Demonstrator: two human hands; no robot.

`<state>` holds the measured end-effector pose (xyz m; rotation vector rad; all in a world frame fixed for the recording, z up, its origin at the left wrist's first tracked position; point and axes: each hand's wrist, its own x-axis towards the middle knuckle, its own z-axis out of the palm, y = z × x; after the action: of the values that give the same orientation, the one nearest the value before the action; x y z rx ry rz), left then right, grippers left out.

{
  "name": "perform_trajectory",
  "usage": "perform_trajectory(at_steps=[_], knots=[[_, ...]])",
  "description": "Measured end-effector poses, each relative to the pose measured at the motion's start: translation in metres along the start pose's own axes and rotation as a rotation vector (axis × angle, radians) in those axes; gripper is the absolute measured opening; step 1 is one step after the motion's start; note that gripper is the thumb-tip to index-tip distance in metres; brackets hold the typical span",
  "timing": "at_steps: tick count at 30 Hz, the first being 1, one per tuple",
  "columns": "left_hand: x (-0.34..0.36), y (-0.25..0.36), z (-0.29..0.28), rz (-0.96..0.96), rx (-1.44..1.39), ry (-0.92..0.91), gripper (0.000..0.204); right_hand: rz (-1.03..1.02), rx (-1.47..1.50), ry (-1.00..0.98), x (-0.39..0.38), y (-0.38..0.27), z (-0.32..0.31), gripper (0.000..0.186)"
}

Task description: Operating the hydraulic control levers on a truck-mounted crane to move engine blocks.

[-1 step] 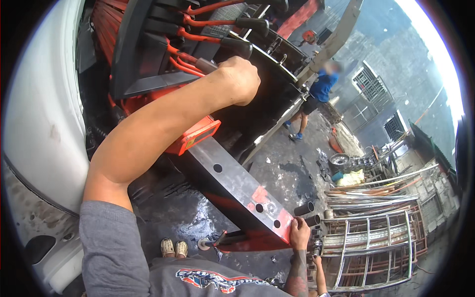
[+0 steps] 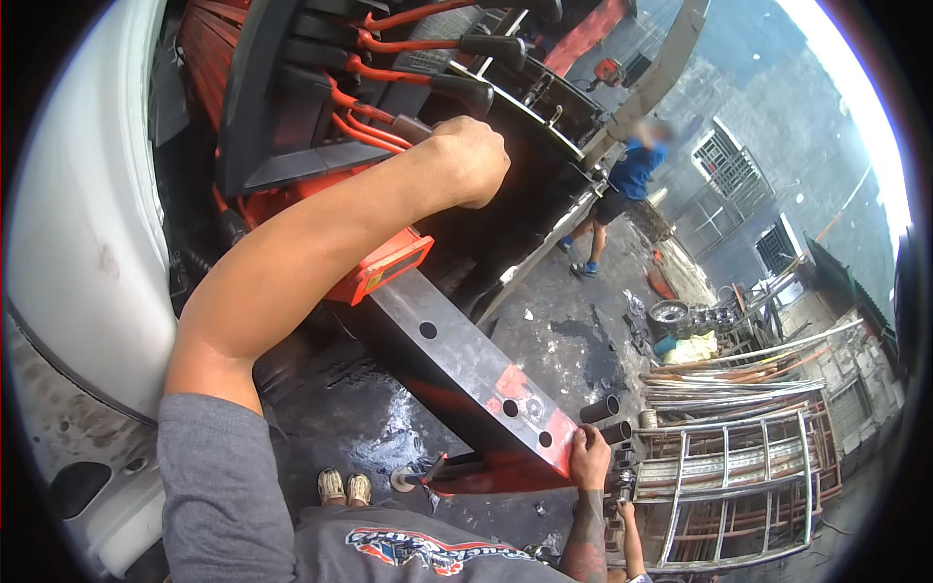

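My left hand (image 2: 474, 160) is closed in a fist around the dark grip of a red control lever (image 2: 413, 129). The grip's end is hidden inside my fingers. Several more bent red levers (image 2: 413, 78) with black knobs stand in a row beyond it. My right hand (image 2: 590, 458) is closed on the end corner of a long steel beam (image 2: 457, 340); the fingers curl at its edge and the undersides are hidden. The beam's grey top has round holes and patches of red paint. A red box-like fitting (image 2: 389, 264) sits at its near-lever end, under my left forearm.
A white vehicle panel (image 2: 78, 194) fills the left side. Two dark tubes (image 2: 604, 420) project beside the beam's end. At right lie metal frames (image 2: 729, 486) and a pile of pipes (image 2: 729, 389). A person in blue (image 2: 632, 175) stands beyond; another person's arm (image 2: 634, 544) shows below right.
Almost nothing differs. Both my hands keep their places, and the lever in my left hand shows at most a very slight shift.
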<state>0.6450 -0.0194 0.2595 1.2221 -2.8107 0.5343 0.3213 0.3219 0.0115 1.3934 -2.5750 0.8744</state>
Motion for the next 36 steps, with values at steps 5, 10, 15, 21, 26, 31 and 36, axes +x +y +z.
perform_trajectory(at_steps=[5, 10, 15, 21, 26, 31, 36], knots=[[0.021, 0.010, 0.007, -0.011, 0.053, 0.046, 0.024, -0.013, 0.011, -0.002, 0.002, 0.001, -0.001, 0.026], [0.023, 0.008, 0.014, -0.020, 0.054, 0.122, 0.022, -0.010, 0.046, 0.013, 0.002, -0.001, -0.004, 0.026], [0.022, 0.008, 0.018, -0.020, 0.047, 0.148, 0.022, -0.016, 0.034, 0.034, 0.002, -0.002, -0.005, 0.025], [0.018, 0.014, 0.020, -0.038, 0.058, 0.180, 0.023, 0.052, 0.035, 0.014, 0.000, 0.001, -0.006, 0.022], [0.001, 0.022, -0.001, 0.050, -0.013, 0.162, 0.034, 0.028, 0.081, 0.056, 0.001, 0.002, -0.008, 0.022], [-0.005, 0.022, -0.030, 0.169, -0.031, 0.500, 0.028, 0.045, 0.101, 0.023, 0.001, 0.004, -0.008, 0.021], [0.027, -0.012, -0.042, 0.220, 0.195, 0.712, 0.024, 0.055, 0.108, 0.088, 0.002, 0.003, -0.007, 0.018]])
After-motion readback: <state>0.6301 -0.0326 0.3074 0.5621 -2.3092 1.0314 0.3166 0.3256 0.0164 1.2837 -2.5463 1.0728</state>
